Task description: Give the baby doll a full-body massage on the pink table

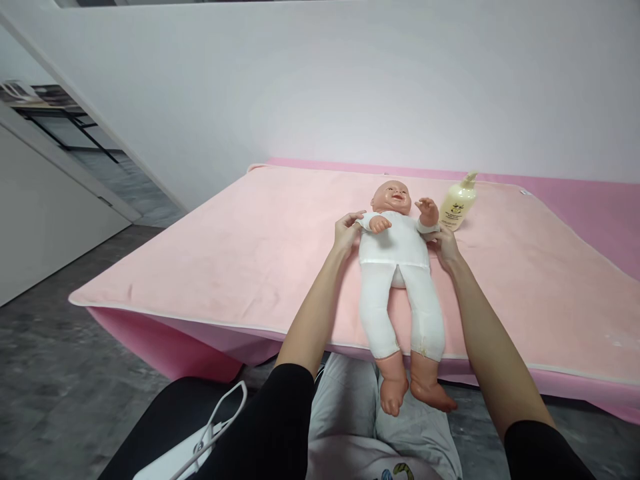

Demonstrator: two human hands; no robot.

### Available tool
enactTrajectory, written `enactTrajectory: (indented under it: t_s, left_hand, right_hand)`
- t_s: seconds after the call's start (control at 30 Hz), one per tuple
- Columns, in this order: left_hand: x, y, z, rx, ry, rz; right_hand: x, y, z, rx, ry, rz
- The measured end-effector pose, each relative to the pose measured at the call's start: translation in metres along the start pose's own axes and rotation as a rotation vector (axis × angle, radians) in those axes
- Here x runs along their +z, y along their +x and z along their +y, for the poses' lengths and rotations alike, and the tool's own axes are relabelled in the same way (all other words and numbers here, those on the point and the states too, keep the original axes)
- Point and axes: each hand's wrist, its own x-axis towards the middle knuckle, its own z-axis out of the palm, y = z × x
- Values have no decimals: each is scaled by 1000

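Note:
A baby doll (395,247) with a white cloth body lies face up, its head toward the wall and its feet past the table's front edge. My left hand (347,231) is closed on the doll's arm at the left of the picture, by the elbow. On the other side, my right hand (445,244) is closed on the doll's other arm, its fingertips partly hidden behind the sleeve. Just beyond my right hand stands a pale yellow pump bottle (457,204), near the doll's raised hand.
A pink blanket (210,260) covers the table, with darker pink cloth (590,217) under it. White wall (325,80) rises behind. At the lower left, a white device with a cable (183,457) rests on a black surface. A doorway is at the far left.

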Motion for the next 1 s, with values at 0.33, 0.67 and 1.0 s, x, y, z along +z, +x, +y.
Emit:
enactTrajectory:
  t_s: [0.33, 0.67, 1.0]
  left_hand:
    - [2, -1, 4, -4, 2, -132]
    - [6, -6, 8, -36, 20, -43]
    - [7, -8, 9, -129, 199, 94]
  right_hand:
    - [7, 5, 5, -81, -40, 30]
    - [5, 8, 11, -204, -183, 114]
    - [2, 6, 11, -172, -332, 143]
